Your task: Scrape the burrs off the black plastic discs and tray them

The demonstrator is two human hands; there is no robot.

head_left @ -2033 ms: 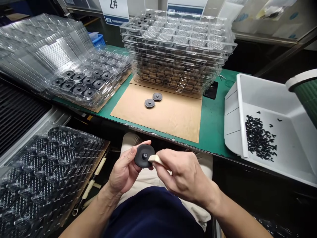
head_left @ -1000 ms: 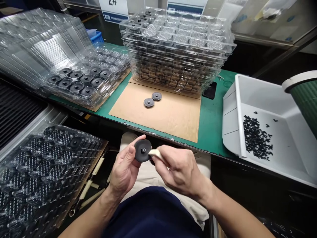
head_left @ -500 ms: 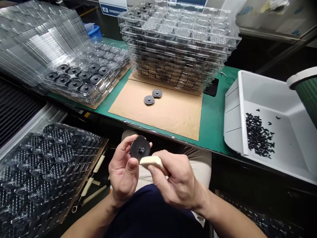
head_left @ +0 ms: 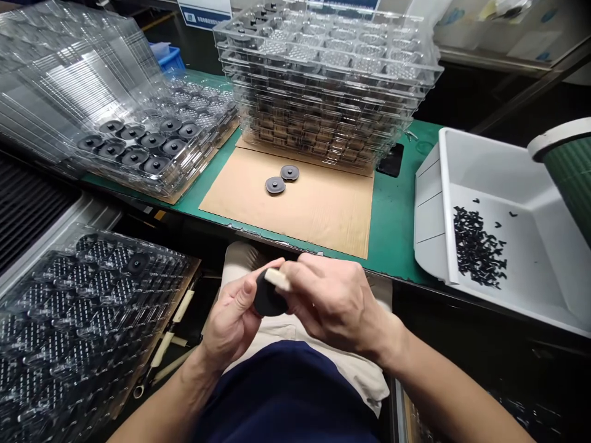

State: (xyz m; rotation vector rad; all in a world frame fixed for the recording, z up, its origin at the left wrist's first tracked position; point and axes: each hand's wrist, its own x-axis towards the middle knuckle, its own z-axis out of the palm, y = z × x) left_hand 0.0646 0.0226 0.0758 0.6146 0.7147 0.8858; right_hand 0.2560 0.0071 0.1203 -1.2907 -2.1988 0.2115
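Note:
My left hand point(head_left: 235, 317) grips a round black plastic disc point(head_left: 268, 300) by its edge, above my lap. Pinched in the fingers of my right hand point(head_left: 335, 301) is a cream-coloured block point(head_left: 277, 279), which lies against the upper face of the disc. The disc's centre is hidden behind the block and fingers. Two similar black discs, a nearer one point(head_left: 276, 185) and a farther one point(head_left: 290, 173), rest on the cardboard sheet point(head_left: 314, 209) beyond my hands, each with a small central post.
Clear plastic trays point(head_left: 323, 80) are stacked behind the cardboard. An open clear tray point(head_left: 184, 166) at left holds several black discs. More trays point(head_left: 92, 295) stand lower left. At right, a white bin point(head_left: 431, 215) contains small black pieces point(head_left: 478, 249). A phone-like dark slab point(head_left: 391, 160) lies nearby.
The disc has been tilted and shifted slightly right, so its central post no longer shows. My right hand has moved the cream block up onto the disc's face.

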